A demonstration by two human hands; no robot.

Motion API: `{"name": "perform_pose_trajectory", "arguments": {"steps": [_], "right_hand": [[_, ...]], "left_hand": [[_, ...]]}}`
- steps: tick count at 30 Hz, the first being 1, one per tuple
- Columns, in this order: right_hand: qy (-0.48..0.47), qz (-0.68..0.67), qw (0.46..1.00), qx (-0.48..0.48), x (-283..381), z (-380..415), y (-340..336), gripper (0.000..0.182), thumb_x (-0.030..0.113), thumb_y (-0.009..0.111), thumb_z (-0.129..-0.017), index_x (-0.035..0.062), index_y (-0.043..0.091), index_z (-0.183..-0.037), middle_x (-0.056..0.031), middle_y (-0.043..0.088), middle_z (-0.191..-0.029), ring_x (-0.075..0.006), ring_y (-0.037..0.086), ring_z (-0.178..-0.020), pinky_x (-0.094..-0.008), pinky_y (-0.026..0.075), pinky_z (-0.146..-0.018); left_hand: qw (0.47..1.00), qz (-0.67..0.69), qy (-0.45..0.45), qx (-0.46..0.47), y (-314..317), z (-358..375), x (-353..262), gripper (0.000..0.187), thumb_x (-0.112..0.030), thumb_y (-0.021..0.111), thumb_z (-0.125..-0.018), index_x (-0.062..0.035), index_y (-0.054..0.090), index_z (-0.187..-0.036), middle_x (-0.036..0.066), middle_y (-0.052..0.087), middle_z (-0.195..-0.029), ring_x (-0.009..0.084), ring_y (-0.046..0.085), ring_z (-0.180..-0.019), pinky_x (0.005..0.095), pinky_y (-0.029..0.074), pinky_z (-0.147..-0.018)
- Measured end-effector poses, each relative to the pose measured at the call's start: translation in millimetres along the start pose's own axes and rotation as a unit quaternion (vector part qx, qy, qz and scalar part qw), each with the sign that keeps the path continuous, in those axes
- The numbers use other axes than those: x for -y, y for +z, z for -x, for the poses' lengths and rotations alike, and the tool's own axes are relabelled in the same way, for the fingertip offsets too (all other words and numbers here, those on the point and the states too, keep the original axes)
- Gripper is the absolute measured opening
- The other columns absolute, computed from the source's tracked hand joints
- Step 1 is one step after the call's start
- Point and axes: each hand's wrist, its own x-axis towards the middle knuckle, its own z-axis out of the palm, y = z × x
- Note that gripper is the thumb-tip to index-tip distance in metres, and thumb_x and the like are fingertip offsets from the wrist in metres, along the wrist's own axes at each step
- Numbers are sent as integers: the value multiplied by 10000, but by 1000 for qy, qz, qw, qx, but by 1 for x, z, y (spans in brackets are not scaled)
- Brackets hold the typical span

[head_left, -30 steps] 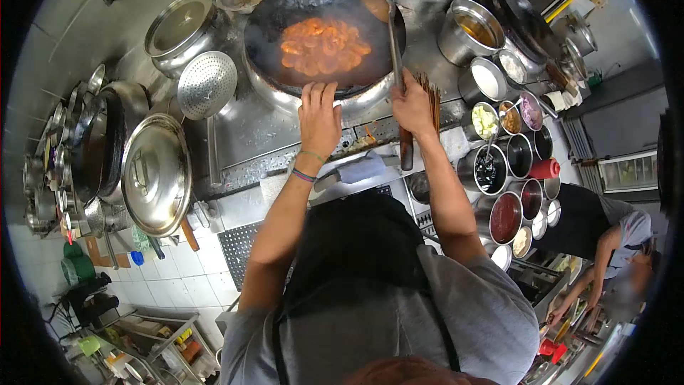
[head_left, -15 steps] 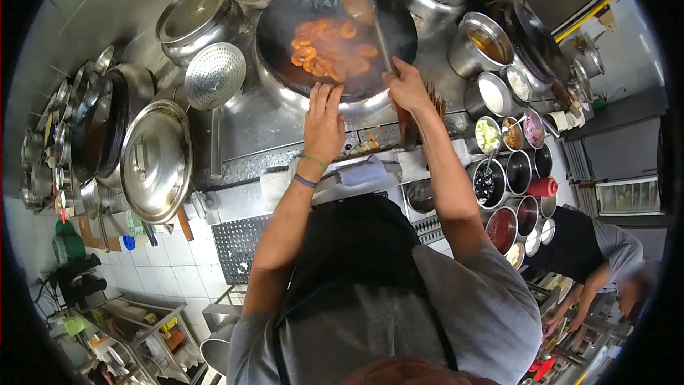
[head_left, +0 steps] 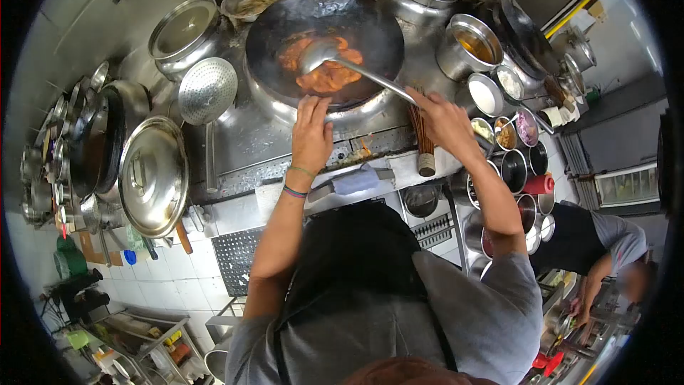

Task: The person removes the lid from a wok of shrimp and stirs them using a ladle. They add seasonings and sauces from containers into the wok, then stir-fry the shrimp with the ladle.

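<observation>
With the wok's middle as the dial and twelve at its far side, a round metal lid (head_left: 153, 178) stands tilted at eight o'clock. A steel pot (head_left: 174, 60) sits at nine. A perforated skimmer (head_left: 206, 90) lies on the worktop (head_left: 249, 146) between eight and nine, its handle pointing to six. A metal bowl (head_left: 235, 11) sits at ten.

The left hand (head_left: 311, 128) is at the wok's near rim, at six, fingers extended and thumb apart, with nothing visible in its grasp; whether its fingertips press the rim cannot be told. In the middle of the dark wok (head_left: 381, 36) lie orange shrimp (head_left: 329, 81), the ladle (head_left: 318, 55) with its bowl over them. A folded cloth (head_left: 358, 180) lies near half past five.

A bundle of thin sticks (head_left: 425, 150) rests between four and five, beside the right hand (head_left: 443, 125), which is closed around the ladle's handle at four. A pot of amber liquid (head_left: 463, 64) stands at three. Farther out, at four, is another person (head_left: 573, 235) in a black apron.
</observation>
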Motion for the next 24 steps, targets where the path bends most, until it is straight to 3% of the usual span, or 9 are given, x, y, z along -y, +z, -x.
{"name": "perform_pose_trajectory", "arguments": {"steps": [2, 3, 7, 9, 12, 16, 19, 21, 24], "right_hand": [[-10, -51, 996, -76, -18, 30, 10, 606, 83, 630, -934, 284, 502, -1492, -235, 659, -1229, -448, 645, -1108, -495, 553, -903], [17, -51, 997, -59, -26, 46, 0, 605, 51, 636, -929, 251, 514, -1487, -237, 676, -1190, -452, 630, -1129, -488, 537, -924], [64, -59, 996, -16, -26, 106, -55, 621, -59, 623, -865, 139, 560, -1450, -231, 692, -1072, -429, 652, -1052, -472, 520, -896], [49, -59, 997, -11, -33, 122, -53, 655, 2, 643, -877, 242, 532, -1476, -213, 685, -1121, -437, 660, -1010, -527, 516, -857], [50, -39, 998, -3, -21, 114, -33, 631, 53, 638, -898, 246, 515, -1487, -201, 686, -1129, -433, 658, -1019, -532, 521, -871], [62, -48, 997, 26, -4, 94, -5, 632, 74, 631, -904, 246, 498, -1497, -229, 671, -1201, -449, 652, -1058, -517, 535, -906], [42, -51, 997, 28, -1, 101, -28, 643, 67, 642, -898, 256, 501, -1496, -228, 668, -1213, -448, 653, -1058, -525, 532, -899], [85, -59, 992, 78, 3, 98, -44, 642, 65, 651, -892, 264, 513, -1487, -221, 663, -1243, -437, 653, -1074, -524, 532, -901], [46, -52, 997, 32, 10, 76, -36, 613, 83, 642, -901, 263, 525, -1475, -201, 679, -1194, -437, 671, -1019, -525, 535, -890]], "left_hand": [[1000, 12, 9, -14, -5, -5, -2, 431, -40, 695, -856, -21, 599, -1276, 199, 561, -1298, 403, 502, -1282, 450, 424, -1090], [1000, 17, 13, -21, -7, -10, -3, 389, -69, 706, -864, -16, 627, -1241, 190, 591, -1257, 394, 533, -1243, 444, 447, -1060], [1000, -11, -8, -12, -11, -31, -5, 229, -207, 720, -898, -9, 727, -1013, 159, 673, -993, 369, 600, -1004, 452, 492, -899], [1000, -14, -17, -5, -6, -39, -2, 252, -263, 721, -910, -13, 748, -906, 151, 682, -883, 362, 603, -911, 460, 497, -836], [997, -17, -54, 53, 10, -46, 4, 306, -294, 716, -919, -12, 728, -799, 152, 679, -825, 361, 597, -874, 463, 495, -803], [999, -36, -23, -29, 18, -30, -6, 375, -310, 729, -907, -6, 655, -702, 176, 666, -784, 370, 604, -818, 459, 485, -736], [999, -27, 2, 30, -10, -8, -35, 361, -289, 735, -899, -9, 643, -690, 187, 648, -741, 370, 597, -765, 458, 474, -706], [1000, -20, -5, 19, -26, -18, -51, 326, -274, 741, -878, -26, 643, -690, 164, 658, -764, 364, 593, -780, 488, 472, -689], [999, 4, 3, -33, -23, -32, -48, 324, -247, 735, -865, -30, 628, -650, 150, 633, -706, 368, 581, -750, 506, 458, -668]]}}
